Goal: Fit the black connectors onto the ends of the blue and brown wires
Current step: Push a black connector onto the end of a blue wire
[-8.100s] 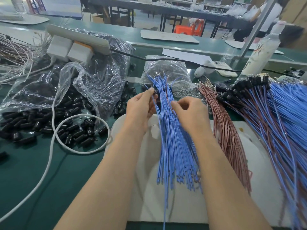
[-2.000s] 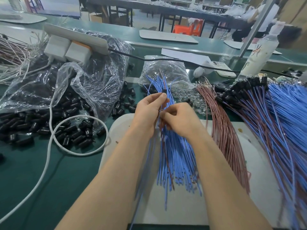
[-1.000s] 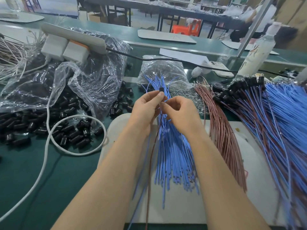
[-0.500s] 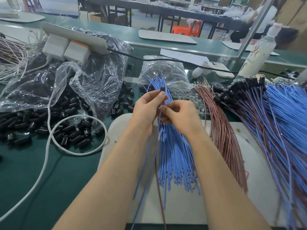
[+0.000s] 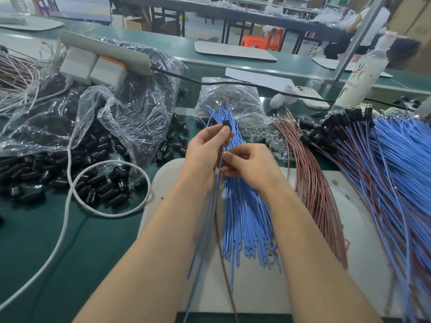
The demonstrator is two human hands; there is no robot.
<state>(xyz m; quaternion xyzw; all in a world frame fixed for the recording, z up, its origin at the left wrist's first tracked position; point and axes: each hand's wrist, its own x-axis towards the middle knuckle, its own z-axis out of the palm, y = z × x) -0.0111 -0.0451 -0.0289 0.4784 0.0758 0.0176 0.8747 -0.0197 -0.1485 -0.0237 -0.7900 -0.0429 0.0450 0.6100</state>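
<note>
Centrally, head view, all places given from the white board (image 5: 256,287) on the green table (image 5: 58,252).

- Left hand (image 5: 205,150): above the board's far edge; thumb and forefinger pinch one black connector (image 5: 225,124) at the fingertips, with the other fingers loosely curled below it.
- Right hand (image 5: 249,164): over the same far edge, touching the left hand; thumb and forefinger are closed in a pinch on the held wires (image 5: 203,238) just below the connector.
- Held wires: blue strands and one brown strand, hanging from the hands down across the board's left part and past its near edge. Whether their ends are seated in the connector cannot be told.
- Blue wire bundle (image 5: 247,217): lying along the middle of the board, far ends fanned out beyond its far edge.
- Brown wire bundle (image 5: 314,194): on the board, right of the blue bundle.
- Finished wires (image 5: 384,171): across the board's right side, with black connectors fitted at the far ends (image 5: 338,122).
- Loose connectors (image 5: 98,183): heaped on the table left of the board, spilling from a clear plastic bag (image 5: 130,113).
- White cable (image 5: 70,206): looped left of the board.
- Power strip (image 5: 105,50): far left of the board, resting on the bag.
- Spray bottle (image 5: 363,73): beyond the board's far right corner.
</note>
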